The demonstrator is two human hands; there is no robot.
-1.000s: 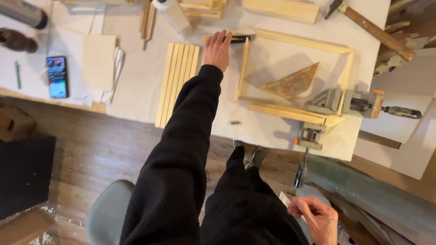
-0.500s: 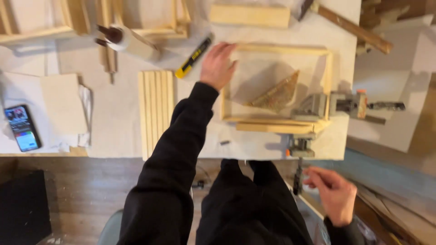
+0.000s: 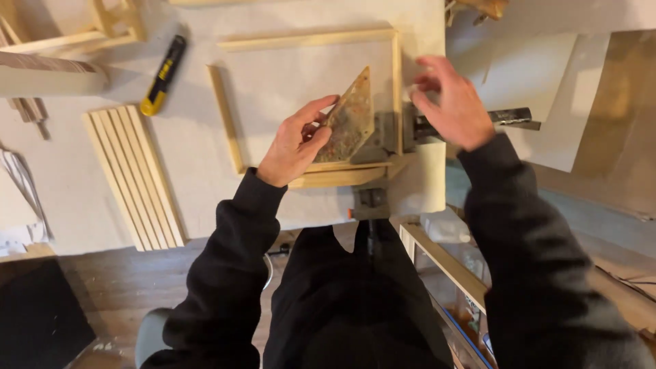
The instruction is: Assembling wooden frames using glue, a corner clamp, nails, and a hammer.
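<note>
Head view is looking straight down on a pale tabletop [image 3: 191,171] where a thin wooden frame [image 3: 229,123] is lying flat. The left hand [image 3: 297,143] is gripping a worn, mottled triangular square [image 3: 350,119], its fingers [image 3: 320,109] closed along the tool's left edge, thumb beneath. The triangle is sitting tilted inside the frame, up against its right rail near the lower right corner. The right hand [image 3: 454,102] is hovering at the tabletop's right edge with fingers loosely curled and spread, holding nothing that can be made out; it is lying over a dark-handled clamp [image 3: 506,116] that is poking out sideways past the edge. A second clamp [image 3: 371,203] is gripping the frame's lower right corner from the near side. To the left, a row of wooden slats [image 3: 133,178] is lying side by side, well apart from the frame, and a yellow-and-black utility knife [image 3: 162,75] is resting between the slats and the frame's top left corner.
</note>
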